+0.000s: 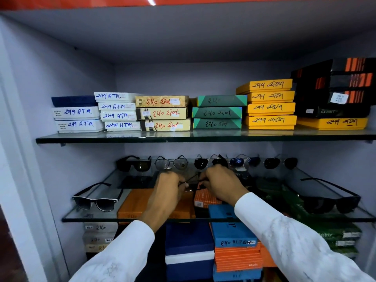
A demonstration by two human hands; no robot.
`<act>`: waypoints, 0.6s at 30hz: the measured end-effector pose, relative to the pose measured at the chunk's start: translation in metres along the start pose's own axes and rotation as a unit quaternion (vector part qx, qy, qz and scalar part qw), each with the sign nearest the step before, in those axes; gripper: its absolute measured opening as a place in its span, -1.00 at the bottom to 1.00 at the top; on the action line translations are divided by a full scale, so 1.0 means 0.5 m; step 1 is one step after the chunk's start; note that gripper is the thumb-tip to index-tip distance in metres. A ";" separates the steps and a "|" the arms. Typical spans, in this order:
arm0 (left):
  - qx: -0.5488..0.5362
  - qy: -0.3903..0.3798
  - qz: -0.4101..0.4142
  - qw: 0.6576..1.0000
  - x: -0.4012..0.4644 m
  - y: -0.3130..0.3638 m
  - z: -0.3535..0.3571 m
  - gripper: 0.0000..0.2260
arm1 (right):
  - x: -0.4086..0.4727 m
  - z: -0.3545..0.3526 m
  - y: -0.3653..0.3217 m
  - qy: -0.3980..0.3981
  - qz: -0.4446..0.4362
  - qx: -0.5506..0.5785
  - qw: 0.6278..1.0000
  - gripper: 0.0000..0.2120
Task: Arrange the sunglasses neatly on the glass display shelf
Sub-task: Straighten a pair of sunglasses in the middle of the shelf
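Note:
Over the middle of the glass display shelf, my left hand and my right hand together grip a thin-framed pair of sunglasses, mostly hidden by my fingers. Along the back of the shelf stands a row of several sunglasses: a black pair, a wire aviator pair, a dark pair, a blue-lensed pair and another dark pair. A black-and-white pair sits front left. A black pair sits front right.
An upper glass shelf carries stacks of labelled boxes in white, beige, green, yellow and black. Below the display shelf lie orange, blue, green and grey boxes. Cabinet walls close in on the left and right.

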State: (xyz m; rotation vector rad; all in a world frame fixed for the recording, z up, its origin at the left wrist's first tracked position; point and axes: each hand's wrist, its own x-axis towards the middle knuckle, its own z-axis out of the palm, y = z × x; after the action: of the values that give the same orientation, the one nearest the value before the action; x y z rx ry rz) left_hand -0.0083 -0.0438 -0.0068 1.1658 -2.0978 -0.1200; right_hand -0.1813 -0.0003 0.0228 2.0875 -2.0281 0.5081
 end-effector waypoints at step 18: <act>0.074 0.019 -0.139 0.987 -0.027 -0.115 -0.234 -0.96 | 0.050 0.027 -0.149 0.072 0.107 0.178 0.976 -0.94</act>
State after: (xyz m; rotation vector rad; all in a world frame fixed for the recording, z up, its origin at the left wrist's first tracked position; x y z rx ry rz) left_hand 0.1104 -0.0378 0.0485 1.5352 -1.9272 -0.0703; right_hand -0.1055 -0.0250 0.0274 1.9445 -2.2178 1.0990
